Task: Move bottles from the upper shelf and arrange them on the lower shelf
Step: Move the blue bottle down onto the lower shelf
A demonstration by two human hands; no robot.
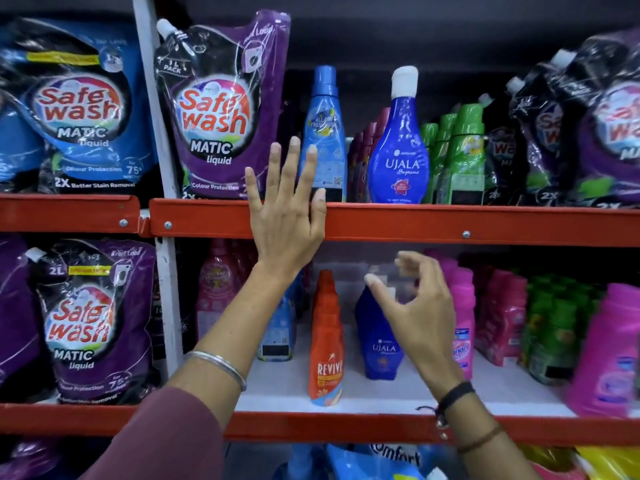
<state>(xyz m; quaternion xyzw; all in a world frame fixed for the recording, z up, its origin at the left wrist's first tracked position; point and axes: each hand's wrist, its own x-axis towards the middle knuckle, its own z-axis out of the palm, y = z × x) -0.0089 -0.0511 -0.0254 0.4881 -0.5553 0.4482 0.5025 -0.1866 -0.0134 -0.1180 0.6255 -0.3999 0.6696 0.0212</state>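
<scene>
left hand (pixel 287 216): fingers spread flat, empty, before light blue bottle (pixel 323 133). right hand (pixel 415 306): fingers apart, empty, below it. risk: nudging topples tall bottle off upper shelf (pixel 450 223).

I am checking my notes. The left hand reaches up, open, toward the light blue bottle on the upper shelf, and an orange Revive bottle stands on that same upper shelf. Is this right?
Not quite. The head view shows the orange Revive bottle on the lower shelf, not the upper shelf. The rest holds: the left hand reaches up, open, toward the light blue bottle.
</scene>
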